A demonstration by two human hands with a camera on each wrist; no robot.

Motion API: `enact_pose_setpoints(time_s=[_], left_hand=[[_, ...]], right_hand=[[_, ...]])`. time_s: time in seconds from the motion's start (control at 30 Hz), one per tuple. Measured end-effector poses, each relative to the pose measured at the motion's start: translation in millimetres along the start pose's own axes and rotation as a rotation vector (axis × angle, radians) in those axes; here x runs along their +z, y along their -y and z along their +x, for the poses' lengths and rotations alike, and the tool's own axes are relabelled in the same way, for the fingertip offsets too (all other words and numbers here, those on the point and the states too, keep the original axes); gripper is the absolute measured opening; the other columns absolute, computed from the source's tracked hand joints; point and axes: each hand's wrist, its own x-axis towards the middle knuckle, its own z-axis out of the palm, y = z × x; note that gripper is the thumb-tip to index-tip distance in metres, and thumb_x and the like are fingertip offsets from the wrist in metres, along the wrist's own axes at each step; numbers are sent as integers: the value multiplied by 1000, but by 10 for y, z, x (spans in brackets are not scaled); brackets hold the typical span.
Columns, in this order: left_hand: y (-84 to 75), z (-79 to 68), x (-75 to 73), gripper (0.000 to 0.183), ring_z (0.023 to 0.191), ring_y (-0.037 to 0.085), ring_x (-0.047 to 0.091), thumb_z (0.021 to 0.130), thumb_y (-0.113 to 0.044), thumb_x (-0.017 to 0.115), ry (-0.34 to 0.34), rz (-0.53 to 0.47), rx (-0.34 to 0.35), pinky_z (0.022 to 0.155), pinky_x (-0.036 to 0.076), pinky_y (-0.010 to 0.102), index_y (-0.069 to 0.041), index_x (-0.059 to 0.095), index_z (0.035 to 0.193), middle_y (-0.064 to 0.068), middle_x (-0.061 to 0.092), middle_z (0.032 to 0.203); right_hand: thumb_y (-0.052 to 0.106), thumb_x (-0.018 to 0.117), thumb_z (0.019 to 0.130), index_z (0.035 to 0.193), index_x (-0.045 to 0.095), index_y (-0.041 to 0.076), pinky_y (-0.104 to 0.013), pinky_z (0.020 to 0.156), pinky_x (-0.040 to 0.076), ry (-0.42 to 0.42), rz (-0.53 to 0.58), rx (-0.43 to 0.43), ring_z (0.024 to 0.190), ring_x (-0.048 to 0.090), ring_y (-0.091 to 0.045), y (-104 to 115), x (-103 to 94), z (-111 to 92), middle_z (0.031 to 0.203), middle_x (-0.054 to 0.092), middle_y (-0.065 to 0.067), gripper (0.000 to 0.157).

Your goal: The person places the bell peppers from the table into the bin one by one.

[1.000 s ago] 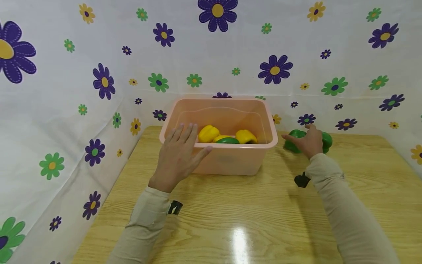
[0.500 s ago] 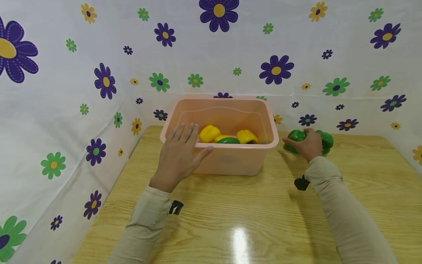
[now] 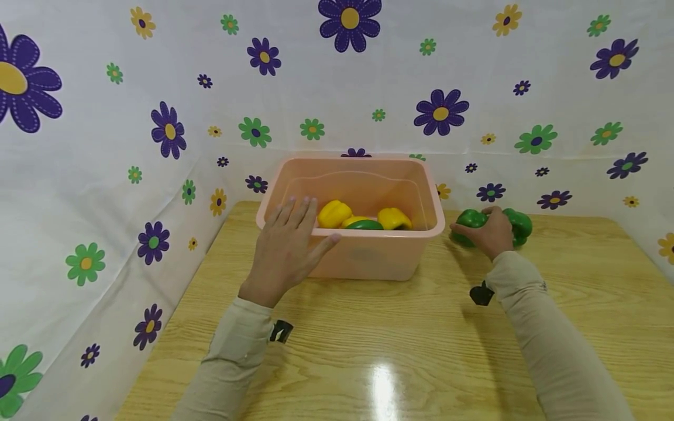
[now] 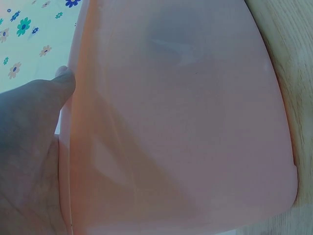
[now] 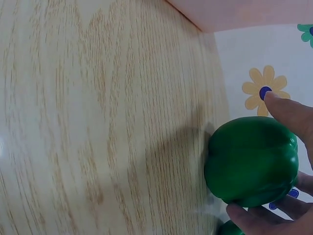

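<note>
My left hand (image 3: 284, 251) lies with straight fingers over the near left rim of a pink plastic bin (image 3: 368, 254). In the left wrist view its thumb (image 4: 63, 81) touches the rim. To the right of the bin, my right hand (image 3: 495, 234) holds a green bell pepper (image 3: 466, 225) between thumb and fingers. The right wrist view shows that green bell pepper (image 5: 252, 161) with the thumb on one side and fingertips on the other. A second green bell pepper (image 3: 521, 225) sits just right of the hand, partly hidden by it.
Inside the bin lie yellow bell peppers (image 3: 334, 214) and a green one (image 3: 365, 224), partly hidden by the front wall. A wooden table (image 3: 337, 327) carries everything. White flowered cloth (image 3: 316, 82) stands behind and at both sides.
My right hand's fingers have come down and closed around the left green bell pepper, which has shifted slightly toward the bin. The left hand stays on the rim.
</note>
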Motion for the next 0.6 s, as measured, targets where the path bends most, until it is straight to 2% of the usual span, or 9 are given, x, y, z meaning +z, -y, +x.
enact_pose_setpoints(time_s=[0.2, 0.6], left_hand=[[6, -2, 18, 85, 150, 39, 26, 101, -64, 43, -3, 3, 1, 125, 14, 48, -1, 31, 158, 17, 35, 160], [3, 0, 11, 84, 150, 39, 27, 102, -63, 43, -3, -2, -3, 125, 13, 47, -2, 31, 158, 17, 35, 160]], right_hand=[[41, 78, 88, 148, 27, -14, -63, 112, 36, 30, -17, -9, 134, 41, -52, -35, 29, -25, 144, 39, -39, 96], [41, 81, 87, 150, 25, -12, -63, 114, 33, 43, 42, 7, 138, 37, -51, -98, 95, -51, 149, 36, -37, 99]])
